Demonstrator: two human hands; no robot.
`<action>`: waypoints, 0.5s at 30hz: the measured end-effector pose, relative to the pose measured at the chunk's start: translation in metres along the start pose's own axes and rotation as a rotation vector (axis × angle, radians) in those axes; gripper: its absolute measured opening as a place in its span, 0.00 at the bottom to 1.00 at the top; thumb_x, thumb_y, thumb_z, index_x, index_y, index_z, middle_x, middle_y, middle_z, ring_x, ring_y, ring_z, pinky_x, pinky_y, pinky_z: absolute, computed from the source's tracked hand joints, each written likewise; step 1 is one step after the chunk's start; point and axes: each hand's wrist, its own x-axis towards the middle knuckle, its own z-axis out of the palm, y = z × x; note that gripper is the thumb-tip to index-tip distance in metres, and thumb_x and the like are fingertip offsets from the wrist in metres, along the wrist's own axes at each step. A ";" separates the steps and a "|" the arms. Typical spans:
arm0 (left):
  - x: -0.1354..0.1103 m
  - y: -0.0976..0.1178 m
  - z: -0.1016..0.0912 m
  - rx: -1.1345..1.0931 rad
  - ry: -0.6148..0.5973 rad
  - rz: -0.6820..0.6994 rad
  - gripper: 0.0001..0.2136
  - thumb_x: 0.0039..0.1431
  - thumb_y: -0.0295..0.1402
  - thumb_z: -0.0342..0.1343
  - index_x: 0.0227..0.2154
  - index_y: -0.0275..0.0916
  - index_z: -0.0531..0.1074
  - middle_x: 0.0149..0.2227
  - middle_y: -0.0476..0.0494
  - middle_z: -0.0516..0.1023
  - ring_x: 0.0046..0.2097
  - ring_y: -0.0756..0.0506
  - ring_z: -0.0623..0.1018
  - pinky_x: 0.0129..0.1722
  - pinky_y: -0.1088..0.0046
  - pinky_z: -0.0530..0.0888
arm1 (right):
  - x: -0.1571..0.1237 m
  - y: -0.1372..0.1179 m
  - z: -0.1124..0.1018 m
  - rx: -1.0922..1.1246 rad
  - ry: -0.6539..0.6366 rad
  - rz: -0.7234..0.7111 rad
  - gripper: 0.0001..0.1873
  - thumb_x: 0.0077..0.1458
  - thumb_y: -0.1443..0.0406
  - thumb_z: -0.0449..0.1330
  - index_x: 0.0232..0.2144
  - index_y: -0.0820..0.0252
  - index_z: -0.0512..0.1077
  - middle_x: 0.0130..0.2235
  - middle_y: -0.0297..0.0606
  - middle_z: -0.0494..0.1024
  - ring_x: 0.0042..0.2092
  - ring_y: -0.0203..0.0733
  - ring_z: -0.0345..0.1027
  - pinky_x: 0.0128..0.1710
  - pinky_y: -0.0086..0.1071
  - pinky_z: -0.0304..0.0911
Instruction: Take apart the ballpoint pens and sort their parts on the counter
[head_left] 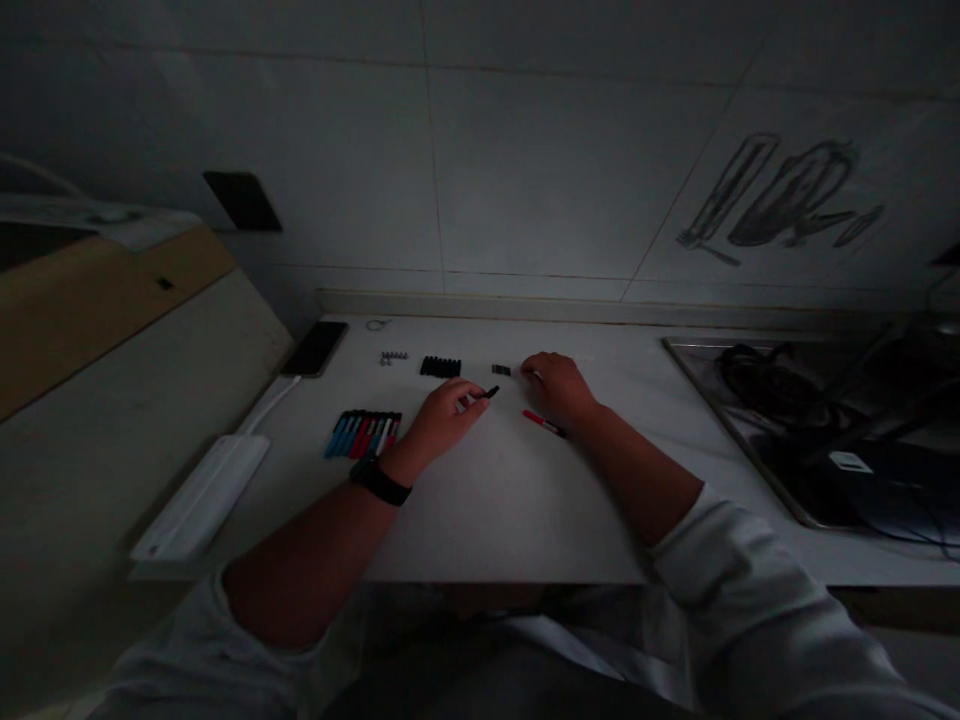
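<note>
Between the thumb and fingers of my left hand (pixel 454 408) is a small black pen cap (pixel 492 392), its tip pointing up and right. My right hand (pixel 553 382) rests low over the table with fingers curled together; whatever they pinch is too small and dark to make out. Just left of its fingertips lies a little group of dark pieces (pixel 502 370). A red pen barrel (pixel 541 422) with a dark end lies by my right wrist. Beyond my left hand is a row of black caps (pixel 441 367). Several blue, red and white pens (pixel 363 436) lie side by side near my left wrist.
Small metallic springs (pixel 393 357) and a ring (pixel 376 325) lie at the back left. A phone (pixel 318 349) and a white power strip (pixel 202 498) with a cable are along the left side. On the right, a metal-rimmed tray (pixel 742 440) holds dark cables. A wall (pixel 525 180) closes off the back.
</note>
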 end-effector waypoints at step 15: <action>-0.003 0.008 -0.002 -0.056 -0.051 0.069 0.05 0.66 0.35 0.60 0.38 0.39 0.78 0.41 0.43 0.78 0.44 0.44 0.77 0.42 0.69 0.73 | -0.018 -0.052 -0.007 1.024 0.063 0.214 0.12 0.56 0.54 0.67 0.36 0.54 0.73 0.37 0.36 0.78 0.40 0.42 0.73 0.44 0.38 0.70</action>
